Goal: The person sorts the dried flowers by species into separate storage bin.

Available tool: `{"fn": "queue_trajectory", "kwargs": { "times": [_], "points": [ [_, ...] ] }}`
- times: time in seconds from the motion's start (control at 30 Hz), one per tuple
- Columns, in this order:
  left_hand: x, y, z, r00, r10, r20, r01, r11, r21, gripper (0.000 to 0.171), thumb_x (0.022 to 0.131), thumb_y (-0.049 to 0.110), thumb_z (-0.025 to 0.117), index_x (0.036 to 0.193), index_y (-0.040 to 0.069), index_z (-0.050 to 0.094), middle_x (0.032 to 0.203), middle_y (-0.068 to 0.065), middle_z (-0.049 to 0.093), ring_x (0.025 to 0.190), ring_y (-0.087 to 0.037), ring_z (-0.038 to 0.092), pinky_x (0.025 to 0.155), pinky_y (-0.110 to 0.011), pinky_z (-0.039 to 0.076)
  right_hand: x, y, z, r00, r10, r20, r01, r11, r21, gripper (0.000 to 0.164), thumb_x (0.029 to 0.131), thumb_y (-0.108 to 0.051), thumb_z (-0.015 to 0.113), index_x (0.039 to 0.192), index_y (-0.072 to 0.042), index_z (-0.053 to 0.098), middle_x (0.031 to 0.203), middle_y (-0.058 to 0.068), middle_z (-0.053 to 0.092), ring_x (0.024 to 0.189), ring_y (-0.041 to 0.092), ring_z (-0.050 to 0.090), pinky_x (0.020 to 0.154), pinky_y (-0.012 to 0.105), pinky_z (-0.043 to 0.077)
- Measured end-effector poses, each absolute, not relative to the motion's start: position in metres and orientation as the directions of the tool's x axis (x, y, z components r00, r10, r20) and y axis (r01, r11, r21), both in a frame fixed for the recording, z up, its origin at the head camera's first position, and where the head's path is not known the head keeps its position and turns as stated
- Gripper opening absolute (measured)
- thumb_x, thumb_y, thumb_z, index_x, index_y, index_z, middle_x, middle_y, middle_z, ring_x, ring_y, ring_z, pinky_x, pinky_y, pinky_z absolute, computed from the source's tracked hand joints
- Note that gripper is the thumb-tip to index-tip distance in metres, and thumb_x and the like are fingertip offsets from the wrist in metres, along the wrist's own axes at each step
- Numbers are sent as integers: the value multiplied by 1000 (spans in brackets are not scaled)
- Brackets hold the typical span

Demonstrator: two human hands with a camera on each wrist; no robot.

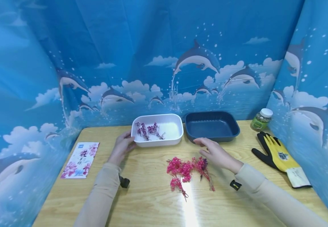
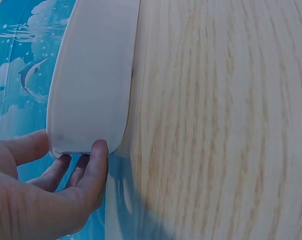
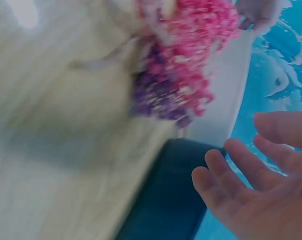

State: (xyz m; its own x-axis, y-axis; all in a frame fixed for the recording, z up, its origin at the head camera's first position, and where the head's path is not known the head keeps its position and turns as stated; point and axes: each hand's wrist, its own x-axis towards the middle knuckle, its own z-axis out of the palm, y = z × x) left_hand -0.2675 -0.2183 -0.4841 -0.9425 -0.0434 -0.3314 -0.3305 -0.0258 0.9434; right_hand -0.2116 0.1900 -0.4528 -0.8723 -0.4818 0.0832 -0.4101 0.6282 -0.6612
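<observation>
A white rectangular tray [image 1: 158, 143] holds two small sprigs of dried purple flowers [image 1: 154, 128]. My left hand [image 1: 122, 146] grips the tray's left end; in the left wrist view, its thumb and fingers [image 2: 98, 160] bend around the end wall and corner. My right hand [image 1: 219, 155] hovers between the dark blue tray [image 1: 212, 138] and the loose flowers, fingers apart and holding nothing. Dried pink flowers [image 1: 182, 170] lie on the table before it, with a purple sprig [image 1: 204, 162] at their right side. In the right wrist view, the flowers look blurred.
A floral-printed packet [image 1: 80, 160] lies on the left of the wooden table [image 1: 149, 195]. At the right are a white-lidded jar [image 1: 261, 119] and a yellow and black work glove [image 1: 280, 156]. A blue dolphin-print curtain [image 1: 152, 63] surrounds the back and sides.
</observation>
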Motion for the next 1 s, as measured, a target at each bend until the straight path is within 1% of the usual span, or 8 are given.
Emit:
{"fn": "queue_trajectory", "kwargs": {
  "times": [0.17,0.27,0.37,0.43,0.53,0.6,0.77,1.0],
  "points": [
    [-267,-219,-484,-941,-38,-337,-335,-37,941,60,108,3,48,165,4,29,167,-24,38,151,-42,44,127,-49,43,-204,204,-465,-847,-507,159,-507,681,-529,42,96,2,70,137,2,62,133,20,68,121,41,66,104,58,58],
    [-268,-219,-483,-940,-38,-340,-338,-34,940,60,108,4,48,165,5,29,167,-23,38,151,-41,44,127,-48,43,-202,210,-469,-827,-526,195,-553,702,-449,42,91,3,74,132,0,67,126,17,71,114,38,67,100,57,58],
    [-268,-220,-483,-939,-41,-342,-341,-30,940,60,109,4,48,165,5,29,167,-23,38,151,-41,44,127,-48,43,-200,213,-471,-834,-532,149,-541,731,-416,47,85,5,77,131,-4,68,123,15,70,109,32,63,97,54,58],
    [-268,-220,-483,-938,-41,-343,-342,-31,939,60,108,4,47,165,5,28,167,-24,38,151,-41,44,127,-48,43,-200,215,-471,-848,-524,81,-506,753,-420,52,82,4,79,132,-7,68,122,13,68,107,28,60,94,50,58],
    [-268,-219,-483,-938,-41,-345,-344,-30,938,60,108,3,47,165,5,29,167,-23,38,151,-41,45,127,-48,43,-200,215,-473,-867,-498,-25,-437,784,-441,55,81,-5,84,134,-11,68,120,9,65,107,23,55,91,42,55],
    [-268,-219,-483,-937,-40,-346,-345,-33,938,60,108,3,48,165,5,29,167,-24,38,151,-41,44,127,-48,43,-200,215,-475,-869,-491,-62,-412,786,-461,54,81,-10,86,132,-12,69,116,6,63,103,20,53,88,37,52],
    [-269,-219,-484,-937,-36,-346,-345,-41,938,60,108,3,48,165,4,29,167,-24,38,151,-41,44,127,-48,43,-202,215,-481,-863,-499,-74,-403,770,-494,44,81,-15,87,123,-13,73,108,1,60,93,14,48,80,27,46],
    [-270,-219,-484,-940,-35,-340,-338,-48,940,60,108,3,49,165,5,30,167,-23,38,151,-41,45,127,-47,43,-203,215,-486,-843,-536,-47,-437,733,-521,24,83,-15,86,100,-18,70,97,-1,55,85,13,48,70,20,44]
  ]
}}
